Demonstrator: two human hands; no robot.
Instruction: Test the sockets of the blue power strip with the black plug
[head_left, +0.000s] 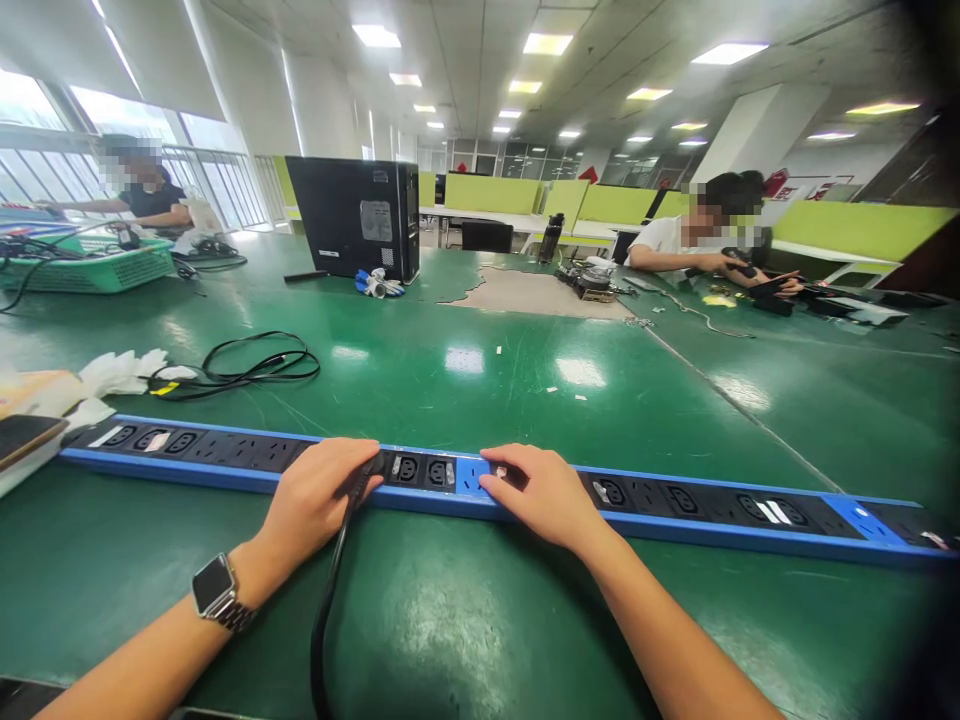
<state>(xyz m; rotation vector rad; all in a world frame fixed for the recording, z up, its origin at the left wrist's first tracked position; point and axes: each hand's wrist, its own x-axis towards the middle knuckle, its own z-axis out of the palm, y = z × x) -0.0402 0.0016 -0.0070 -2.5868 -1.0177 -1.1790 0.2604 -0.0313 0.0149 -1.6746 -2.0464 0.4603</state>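
Observation:
A long blue-edged power strip (pixel 420 502) with black socket faces lies across the green table in front of me. My left hand (pixel 319 490) is closed around a black power plug (pixel 373 466) at the strip's middle. The plug sits against the sockets; how deep it goes is hidden by my fingers. From it a thick black cable (pixel 330 600) hangs toward me. Just right of centre, my right hand (pixel 544 495) grips the strip, thumb and fingers bent over a blue socket section (pixel 471 476). Between my hands, two dark sockets are visible.
A black computer case (pixel 352 220) stands at the back beside gloves (pixel 379 284). A coiled black cable (pixel 259 365) and white tissues (pixel 124 372) lie on the left. Further back is a green basket (pixel 112 265). Two other people sit at the table's far sides.

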